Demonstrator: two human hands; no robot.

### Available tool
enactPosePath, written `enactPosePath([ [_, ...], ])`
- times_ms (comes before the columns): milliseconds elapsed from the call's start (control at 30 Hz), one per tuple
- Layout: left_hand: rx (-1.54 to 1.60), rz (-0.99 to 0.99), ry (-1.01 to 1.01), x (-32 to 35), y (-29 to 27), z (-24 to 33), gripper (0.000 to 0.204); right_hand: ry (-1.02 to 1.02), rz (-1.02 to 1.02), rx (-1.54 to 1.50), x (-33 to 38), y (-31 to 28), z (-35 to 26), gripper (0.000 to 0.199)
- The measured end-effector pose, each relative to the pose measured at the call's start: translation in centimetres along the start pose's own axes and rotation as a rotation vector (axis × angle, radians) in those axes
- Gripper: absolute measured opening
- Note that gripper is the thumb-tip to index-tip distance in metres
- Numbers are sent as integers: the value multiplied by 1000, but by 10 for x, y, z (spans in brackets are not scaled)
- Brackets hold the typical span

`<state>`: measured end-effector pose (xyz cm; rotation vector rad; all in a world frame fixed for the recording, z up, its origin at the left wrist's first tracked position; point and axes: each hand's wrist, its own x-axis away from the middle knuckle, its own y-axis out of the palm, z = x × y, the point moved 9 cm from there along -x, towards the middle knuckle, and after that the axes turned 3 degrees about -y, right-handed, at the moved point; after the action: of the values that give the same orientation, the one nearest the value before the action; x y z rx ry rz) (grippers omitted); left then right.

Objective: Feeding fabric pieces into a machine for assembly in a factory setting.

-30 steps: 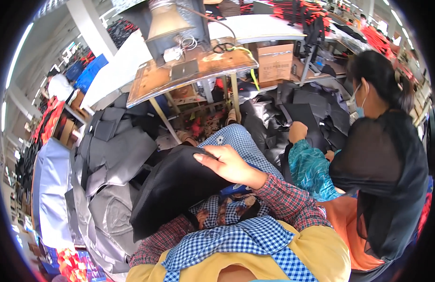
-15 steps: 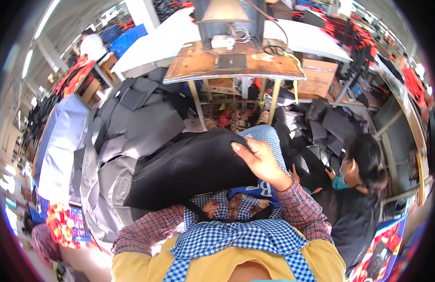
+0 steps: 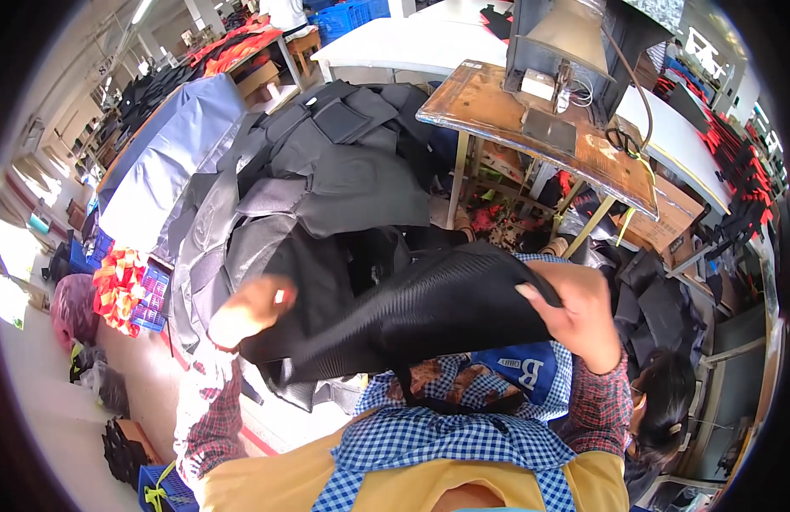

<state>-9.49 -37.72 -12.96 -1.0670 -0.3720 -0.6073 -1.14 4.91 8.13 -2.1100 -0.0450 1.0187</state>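
Observation:
A black sheet-like panel with a finely ribbed surface is held across my lap, bent and tilted, its right end raised. My right hand is closed on that right end, thumb on top and the other fingers hidden beneath. Over by the panel's left end is my left hand, smeared by motion; its fingers look bent, but whether they grip anything is unclear. Just beyond it lies a large heap of similar black panels. My lap is covered by a blue checked apron.
A wooden worktable carrying a machine and black-handled scissors stands ahead to the right. White tables are behind it. A co-worker's head is close at my right, beside more black panels. Red-orange strips fill a crate at left.
The view has swung left. My left hand, earlier hidden under the panel, is now up at its left end. The panel has turned to show its ribbed face; my right hand keeps its hold.

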Motion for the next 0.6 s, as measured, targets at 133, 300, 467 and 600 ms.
enactPosePath([
  [133,-1,417,932,24,-65,250,48,-73,-67,100,-3,-45,-29,38],
  [300,-305,-407,865,-19,22,329,61,9,6,514,15,-105,-36,33],
  [467,-176,-224,1174,-15,20,366,37,418,267,520,71,-185,33,20],
  [600,-161,-154,1038,-21,18,374,42,652,161,417,104,-170,93,24],
])
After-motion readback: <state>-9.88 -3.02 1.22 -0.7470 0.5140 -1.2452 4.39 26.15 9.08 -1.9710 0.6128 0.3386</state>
